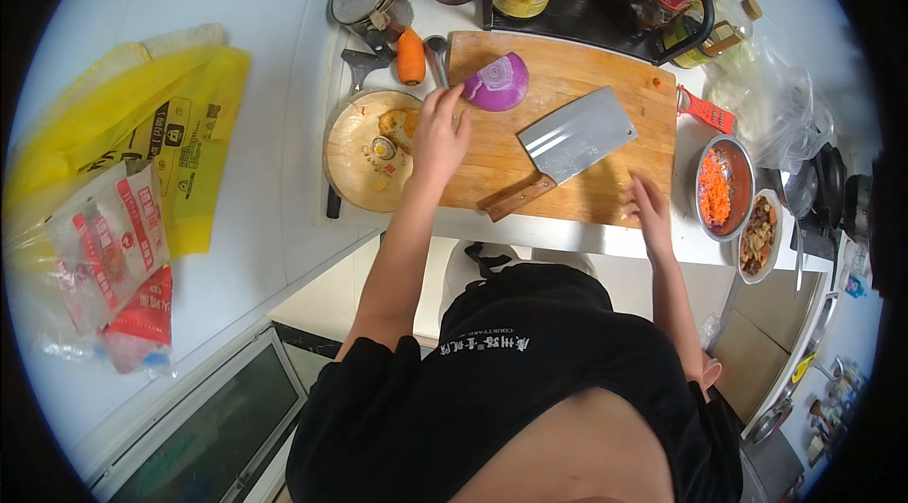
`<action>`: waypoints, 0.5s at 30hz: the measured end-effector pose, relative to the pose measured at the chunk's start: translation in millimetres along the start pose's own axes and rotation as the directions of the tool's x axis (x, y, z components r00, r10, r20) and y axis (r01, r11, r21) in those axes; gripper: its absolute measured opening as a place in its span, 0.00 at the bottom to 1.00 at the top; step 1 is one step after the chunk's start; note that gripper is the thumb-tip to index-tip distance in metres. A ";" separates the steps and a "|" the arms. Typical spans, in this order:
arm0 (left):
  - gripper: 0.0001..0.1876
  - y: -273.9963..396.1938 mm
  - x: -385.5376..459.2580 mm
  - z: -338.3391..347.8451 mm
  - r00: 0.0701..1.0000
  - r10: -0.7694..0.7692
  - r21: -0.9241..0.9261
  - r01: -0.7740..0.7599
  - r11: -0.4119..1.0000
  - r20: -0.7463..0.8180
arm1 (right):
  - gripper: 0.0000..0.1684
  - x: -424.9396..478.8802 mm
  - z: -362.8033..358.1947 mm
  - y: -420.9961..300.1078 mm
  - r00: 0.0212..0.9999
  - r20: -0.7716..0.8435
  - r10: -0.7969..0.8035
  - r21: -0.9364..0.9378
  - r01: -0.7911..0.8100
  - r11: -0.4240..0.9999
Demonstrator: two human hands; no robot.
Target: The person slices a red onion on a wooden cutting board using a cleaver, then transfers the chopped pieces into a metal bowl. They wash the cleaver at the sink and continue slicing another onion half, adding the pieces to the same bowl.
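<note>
A wooden cutting board [560, 70] lies before me. Near its upper left corner rests a cut purple onion [505, 90], its ringed pale face showing. My left hand [443, 134] is beside the onion, fingers spread, the fingertips close to its left edge; whether they touch it I cannot tell. A cleaver [578, 138] with a wooden handle lies diagonally across the board. My right hand [649, 209] hovers at the board's lower right edge, fingers apart and empty. Left of the board a round plate [347, 162] holds a cut egg and scraps, partly behind my left forearm. A carrot [411, 58] lies above the plate.
A metal bowl of shredded carrot [738, 180], a dish of cooked food [770, 262] and a red grater [709, 113] sit at the right. A black rack [582, 35] with bottles stands behind the board. A peeler [365, 62] lies above the plate; yellow bags [213, 148] lie far left.
</note>
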State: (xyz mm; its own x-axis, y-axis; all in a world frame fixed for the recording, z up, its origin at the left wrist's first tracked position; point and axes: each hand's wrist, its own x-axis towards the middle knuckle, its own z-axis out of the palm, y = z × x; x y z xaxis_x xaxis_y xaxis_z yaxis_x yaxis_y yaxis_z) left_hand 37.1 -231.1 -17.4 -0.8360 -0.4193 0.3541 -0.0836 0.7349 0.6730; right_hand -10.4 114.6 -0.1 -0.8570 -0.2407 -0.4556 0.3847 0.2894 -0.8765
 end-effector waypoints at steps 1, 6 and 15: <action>0.18 -0.8 8.4 -0.1 0.994 0.109 0.084 -0.109 0.991 -0.002 | 0.28 10.6 25.4 -23.4 0.997 0.063 -0.046 -0.100 0.052 0.994; 0.20 -8.3 38.8 -3.5 0.967 0.074 0.105 -0.102 0.989 0.244 | 0.40 65.3 132.6 -90.6 0.745 0.408 -0.527 -0.533 0.663 0.525; 0.16 2.7 52.1 -5.4 0.933 -0.044 0.215 -0.036 0.976 0.356 | 0.43 115.8 185.3 -94.5 0.627 0.569 -0.532 -0.665 0.732 0.151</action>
State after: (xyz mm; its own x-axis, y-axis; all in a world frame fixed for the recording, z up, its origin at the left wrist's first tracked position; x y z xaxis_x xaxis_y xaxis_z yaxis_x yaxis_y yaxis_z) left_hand -3.8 -253.8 6.3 -0.9697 -0.2341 0.0695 -0.1683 0.8469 0.5045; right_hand -82.5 -112.2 1.2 -0.5467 -0.8323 0.0919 -0.7969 0.4835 -0.3623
